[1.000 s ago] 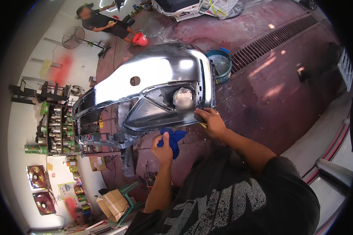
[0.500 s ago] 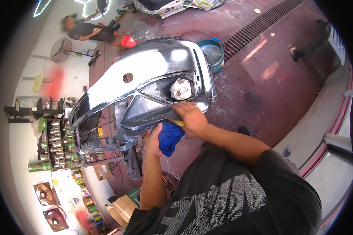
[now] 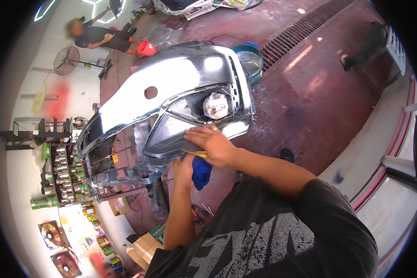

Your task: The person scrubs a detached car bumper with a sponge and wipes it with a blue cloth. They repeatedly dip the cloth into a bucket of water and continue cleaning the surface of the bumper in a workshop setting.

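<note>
Bumper (image 3: 180, 69) stood ahead of the wearer over red floor (image 3: 306, 106). Right hand (image 3: 216, 146) lay flat at its near edge, fingers together, holding yellow sheet (image 3: 195, 153) beneath. Left hand (image 3: 184, 171) gripped blue cloth (image 3: 202, 173) just below.

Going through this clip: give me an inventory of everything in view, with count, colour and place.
Bumper: 1, shiny silver-grey and black, centre
Cloth: 1, blue, in left hand
Sheet: 1, yellow, in right hand
Bundle: 1, whitish, in bumper's opening
Buckets: 2, red and teal, beyond bumper
Grate: 1, dark, upper right
Vehicle: 1, partly wrapped, top
Co-worker: 1, black clothes, upper left
Standing fan: 1, grey, upper left
Cans: many, silver and green, left
Square fans: 2, dark, lower left
Boxes: 2, brown, lower left
Floor: 1, dull red, beneath
Shirt: 1, black, bottom
Left hand: 1, below bumper
Right hand: 1, at bumper's near edge
</note>
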Motion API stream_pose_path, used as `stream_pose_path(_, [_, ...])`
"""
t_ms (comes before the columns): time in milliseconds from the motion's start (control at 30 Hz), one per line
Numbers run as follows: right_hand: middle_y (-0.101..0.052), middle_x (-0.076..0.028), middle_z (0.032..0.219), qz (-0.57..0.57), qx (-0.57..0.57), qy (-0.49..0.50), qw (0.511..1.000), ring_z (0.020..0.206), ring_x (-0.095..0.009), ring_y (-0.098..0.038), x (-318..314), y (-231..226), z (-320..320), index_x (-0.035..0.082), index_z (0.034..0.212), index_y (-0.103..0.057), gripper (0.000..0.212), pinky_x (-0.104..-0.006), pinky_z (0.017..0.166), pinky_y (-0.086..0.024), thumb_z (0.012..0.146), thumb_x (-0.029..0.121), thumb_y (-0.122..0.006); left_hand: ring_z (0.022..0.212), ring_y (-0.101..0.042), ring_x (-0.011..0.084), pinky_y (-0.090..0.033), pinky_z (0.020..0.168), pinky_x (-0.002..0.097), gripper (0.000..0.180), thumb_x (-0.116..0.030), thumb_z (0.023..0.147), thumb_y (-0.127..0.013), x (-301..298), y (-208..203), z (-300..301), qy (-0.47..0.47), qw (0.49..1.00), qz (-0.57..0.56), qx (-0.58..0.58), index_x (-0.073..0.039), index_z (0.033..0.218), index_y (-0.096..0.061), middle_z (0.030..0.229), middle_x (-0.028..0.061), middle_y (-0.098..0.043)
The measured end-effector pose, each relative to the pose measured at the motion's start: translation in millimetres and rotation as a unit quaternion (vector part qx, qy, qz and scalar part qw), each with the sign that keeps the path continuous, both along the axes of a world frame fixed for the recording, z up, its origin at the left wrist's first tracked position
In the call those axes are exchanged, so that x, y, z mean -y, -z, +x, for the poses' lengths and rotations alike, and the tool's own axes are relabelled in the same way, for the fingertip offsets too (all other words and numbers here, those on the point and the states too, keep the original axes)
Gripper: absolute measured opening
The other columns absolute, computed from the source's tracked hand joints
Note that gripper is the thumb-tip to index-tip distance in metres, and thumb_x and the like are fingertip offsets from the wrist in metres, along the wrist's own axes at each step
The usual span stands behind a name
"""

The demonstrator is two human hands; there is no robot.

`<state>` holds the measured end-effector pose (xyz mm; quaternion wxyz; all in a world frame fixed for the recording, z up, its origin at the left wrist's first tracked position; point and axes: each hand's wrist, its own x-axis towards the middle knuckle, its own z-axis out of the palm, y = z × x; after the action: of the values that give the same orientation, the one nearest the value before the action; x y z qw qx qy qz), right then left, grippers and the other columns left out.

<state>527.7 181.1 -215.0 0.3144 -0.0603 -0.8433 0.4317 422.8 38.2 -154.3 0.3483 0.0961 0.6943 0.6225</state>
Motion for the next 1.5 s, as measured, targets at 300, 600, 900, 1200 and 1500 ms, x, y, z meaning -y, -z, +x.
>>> stream_pose_path(300, [-0.063, -0.009, 0.161, 0.053, 0.021, -0.034, 0.998, 0.148, -0.032, -0.055, -23.2, 9.3, 12.2, 0.009, 0.157, -0.060, 0.070, -0.0529, 0.121, -0.037, 0.090, 0.021, -0.073, 0.108, -0.076, 0.0218, -0.063, 0.093, 0.0361, 0.046, -0.013, 0.099, -0.081, 0.4, 4.0, 1.3, -0.001, 1.000, -0.029, 0.003, 0.008, 0.138, -0.067, 0.128, 0.0149, -0.075])
stream_pose_path(600, [-0.064, -0.009, 0.159, 0.102, 0.136, -0.027, 0.985, 0.152, -0.034, -0.050, -80.7, 15.8, 54.2, 0.014, 0.157, -0.061, 0.068, -0.0539, 0.125, -0.036, 0.093, 0.028, -0.078, 0.103, -0.076, 0.0193, -0.063, 0.090, 0.0356, 0.029, -0.008, 0.099, -0.080, 0.7, 2.4, 2.7, -0.032, 0.998, -0.054, -0.001, 0.000, 0.126, -0.076, 0.119, 0.0087, -0.078])
stream_pose_path(900, [-0.067, -0.008, 0.156, 0.073, -0.061, -0.079, 0.992, 0.148, -0.033, -0.055, -4.6, -19.5, -29.1, 0.009, 0.154, -0.064, 0.066, -0.0539, 0.118, -0.041, 0.091, 0.025, -0.077, 0.127, -0.067, 0.0191, -0.056, 0.103, 0.0343, 0.056, -0.013, 0.103, -0.078, 12.7, 18.8, -4.8, 0.022, 0.997, -0.025, -0.065, 0.003, 0.152, -0.058, 0.144, 0.0126, -0.067])
stream_pose_path(1200, [-0.069, -0.012, 0.151, 0.042, 0.016, -0.097, 0.994, 0.141, -0.032, -0.061, -61.5, 8.9, 22.6, 0.012, 0.154, -0.065, 0.059, -0.0539, 0.116, -0.045, 0.097, 0.023, -0.074, 0.117, -0.070, 0.0159, -0.058, 0.095, 0.0328, 0.043, -0.015, 0.106, -0.076, 12.2, 25.3, -14.2, 0.081, 0.990, -0.100, -0.055, -0.003, 0.145, -0.066, 0.139, 0.0088, -0.070])
stream_pose_path(1500, [-0.068, -0.014, 0.152, 0.033, 0.052, -0.112, 0.992, 0.149, -0.034, -0.056, -39.9, -16.3, -1.4, 0.005, 0.154, -0.062, 0.060, -0.0526, 0.116, -0.044, 0.096, 0.019, -0.073, 0.114, -0.071, 0.0146, -0.059, 0.095, 0.0320, 0.035, -0.010, 0.103, -0.076, 13.4, 32.6, -14.7, 0.061, 0.996, -0.046, -0.038, -0.001, 0.136, -0.071, 0.128, 0.0070, -0.076])
